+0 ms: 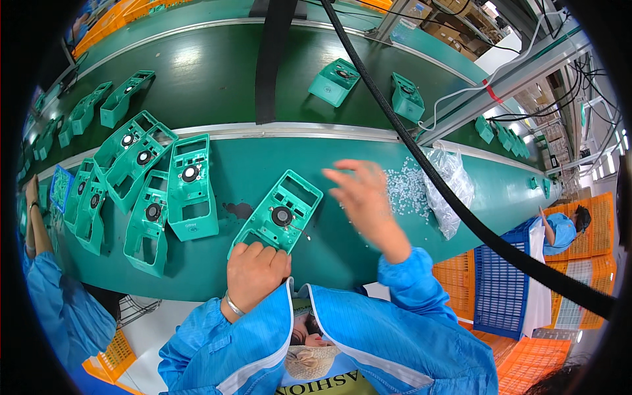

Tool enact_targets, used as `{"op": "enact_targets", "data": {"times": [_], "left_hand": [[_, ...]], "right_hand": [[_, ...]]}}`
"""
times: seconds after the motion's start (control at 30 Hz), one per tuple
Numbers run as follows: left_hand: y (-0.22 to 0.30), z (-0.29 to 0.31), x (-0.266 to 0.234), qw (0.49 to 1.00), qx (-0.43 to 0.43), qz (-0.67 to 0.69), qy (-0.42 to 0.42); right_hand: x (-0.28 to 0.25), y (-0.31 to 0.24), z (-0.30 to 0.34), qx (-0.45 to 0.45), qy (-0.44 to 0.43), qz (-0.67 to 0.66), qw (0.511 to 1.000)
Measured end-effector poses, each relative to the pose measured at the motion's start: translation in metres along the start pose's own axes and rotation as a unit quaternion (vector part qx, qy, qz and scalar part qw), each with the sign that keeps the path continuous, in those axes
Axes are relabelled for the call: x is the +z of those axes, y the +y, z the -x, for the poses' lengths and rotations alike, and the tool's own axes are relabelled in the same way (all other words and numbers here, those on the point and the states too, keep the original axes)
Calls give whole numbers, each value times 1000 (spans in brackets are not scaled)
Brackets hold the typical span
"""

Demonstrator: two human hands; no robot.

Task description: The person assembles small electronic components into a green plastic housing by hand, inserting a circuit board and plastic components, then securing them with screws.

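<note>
Green workbench [339,263], six clustered casings [191,227], left hand [257,271] gripping a seventh casing [266,222], right hand [365,201] half-spread, contents unclear

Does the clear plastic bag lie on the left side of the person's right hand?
No, the clear plastic bag lies to the right hand's right, beside small white pieces.

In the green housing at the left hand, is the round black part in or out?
In. The round black part sits within the rim of the green housing, whose near end the left hand grips.
</note>
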State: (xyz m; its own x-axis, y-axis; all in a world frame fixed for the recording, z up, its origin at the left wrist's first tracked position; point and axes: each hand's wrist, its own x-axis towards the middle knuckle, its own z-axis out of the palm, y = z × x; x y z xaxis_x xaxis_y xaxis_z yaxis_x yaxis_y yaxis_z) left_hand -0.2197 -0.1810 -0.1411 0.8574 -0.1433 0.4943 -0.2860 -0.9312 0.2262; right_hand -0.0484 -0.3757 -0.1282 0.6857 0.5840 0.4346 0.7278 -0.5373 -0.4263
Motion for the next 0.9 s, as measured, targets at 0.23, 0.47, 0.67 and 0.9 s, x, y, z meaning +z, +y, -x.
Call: {"op": "enact_targets", "data": {"times": [0.23,0.47,0.67,0.9], "left_hand": [[-2,0,0,1000,4,-7,1],[-1,0,-1,1000,-6,2,3],[-1,0,-2,1000,-11,7,1],[-4,-2,-10,1000,-5,14,-13]], "right_hand": [[-33,55,19,9,-41,58,997],[-26,50,19,-48,-42,66,996],[-28,43,17,-51,-65,104,991],[-27,38,12,-31,-55,60,996]]}}
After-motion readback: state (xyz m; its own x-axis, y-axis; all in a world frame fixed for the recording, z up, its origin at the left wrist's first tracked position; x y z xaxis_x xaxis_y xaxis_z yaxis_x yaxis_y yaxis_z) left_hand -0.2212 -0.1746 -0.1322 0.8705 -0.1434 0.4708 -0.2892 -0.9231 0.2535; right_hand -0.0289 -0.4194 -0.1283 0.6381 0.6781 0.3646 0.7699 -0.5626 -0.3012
